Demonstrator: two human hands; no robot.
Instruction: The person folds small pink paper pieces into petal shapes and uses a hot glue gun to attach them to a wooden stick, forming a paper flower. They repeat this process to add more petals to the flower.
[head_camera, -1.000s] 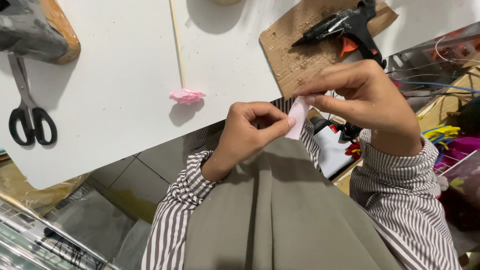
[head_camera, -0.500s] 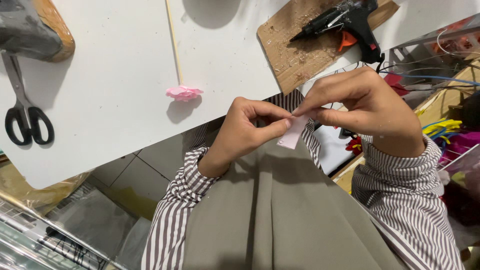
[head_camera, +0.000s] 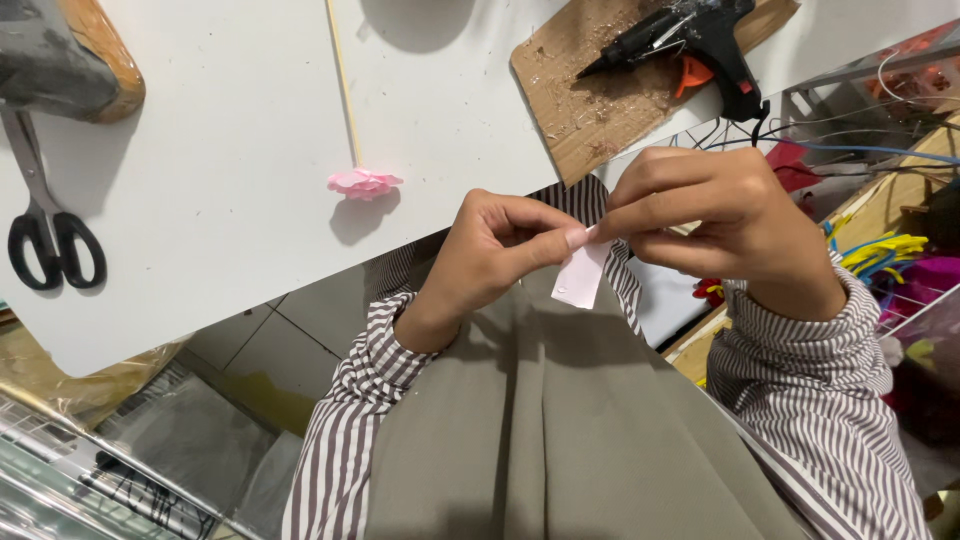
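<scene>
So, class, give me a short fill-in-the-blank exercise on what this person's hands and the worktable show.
1. Both hands, left hand and right hand, pinch a small pale pink ____ of paper.
2. The glue gun lies on a ____ board.
3. The pink flower sits at the end of a thin ____.
4. The scissors have ____ handles.

Missing words: strip; wooden; stick; black

Matt pale-pink paper strip (head_camera: 580, 275), rough glue-crusted wooden board (head_camera: 590, 95), matt black plastic glue gun (head_camera: 690, 40), smooth white tabletop (head_camera: 220, 200).

Left hand (head_camera: 495, 260) and right hand (head_camera: 715, 215) fingertip to fingertip, apparently pinching.
</scene>
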